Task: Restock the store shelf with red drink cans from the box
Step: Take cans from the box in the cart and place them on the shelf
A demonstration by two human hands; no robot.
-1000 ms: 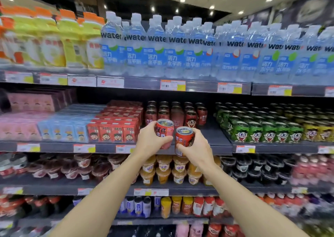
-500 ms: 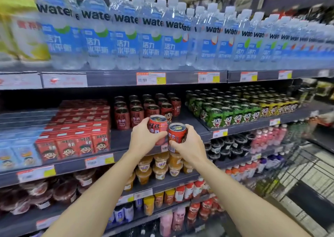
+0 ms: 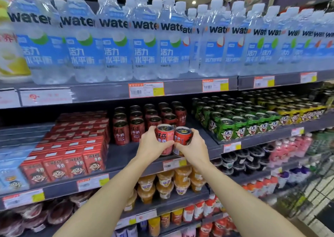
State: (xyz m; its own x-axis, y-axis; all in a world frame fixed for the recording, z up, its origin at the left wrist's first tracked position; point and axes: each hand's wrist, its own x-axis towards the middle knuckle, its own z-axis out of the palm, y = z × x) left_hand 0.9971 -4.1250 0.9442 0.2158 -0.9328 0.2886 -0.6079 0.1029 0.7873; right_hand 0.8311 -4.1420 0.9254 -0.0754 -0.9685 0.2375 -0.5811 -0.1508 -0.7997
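- Two red cans are held upright side by side at the front edge of the middle shelf (image 3: 126, 157), just in front of the rows of red cans (image 3: 144, 121) already standing there.
- The left can (image 3: 164, 137) is grasped by the left hand (image 3: 153, 146), fingers curled round its body.
- The right can (image 3: 182, 139) is grasped by the right hand (image 3: 194, 148), fingers likewise wrapped round it; the two cans are touching or nearly so.
- Whether the cans rest on the shelf cannot be told.
- Red cartons (image 3: 72, 157) are stacked toward the shelf's left end, green cans (image 3: 240, 123) toward its right.
- Water bottles (image 3: 115, 43) are lined along the shelf above; price tags (image 3: 146, 90) are fixed to its front edge.
- Orange cups (image 3: 164, 182) are set on the shelf below.
- Ceiling lights (image 3: 193, 2) are seen overhead.
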